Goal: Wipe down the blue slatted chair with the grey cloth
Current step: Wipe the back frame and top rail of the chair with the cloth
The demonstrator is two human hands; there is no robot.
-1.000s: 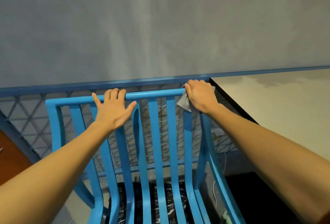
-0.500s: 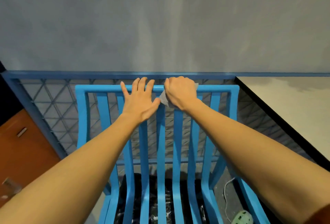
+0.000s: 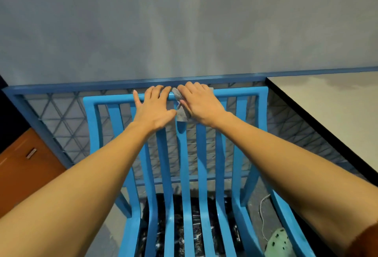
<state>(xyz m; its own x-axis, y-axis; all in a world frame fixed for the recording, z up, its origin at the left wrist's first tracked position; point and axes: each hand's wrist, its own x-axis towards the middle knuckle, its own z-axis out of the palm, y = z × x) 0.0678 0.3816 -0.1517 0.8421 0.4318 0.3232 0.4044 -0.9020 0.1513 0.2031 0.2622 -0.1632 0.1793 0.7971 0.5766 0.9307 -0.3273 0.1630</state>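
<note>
Hanging over the top rail of the blue chair [image 3: 241,95], at its middle, the grey cloth [image 3: 181,113] is held by the right hand [image 3: 201,103], whose fingers curl over the rail and grip it there. Just at 9 o'clock the left hand [image 3: 154,109] rests on the same rail, fingers spread. A pale desk [image 3: 327,113] lies at 3 o'clock, a green shoe [image 3: 276,242] at 5 o'clock.

The bright blue slatted chair [image 3: 182,154] looks smooth and shiny. It may be painted metal or plastic, I cannot tell which. The small grey cloth [image 3: 181,113] under my right hand [image 3: 201,103] is soft, woven and dull. The grey wall [image 3: 184,21] is matt and streaky. The pale worktop [image 3: 327,103] looks dull.
</note>
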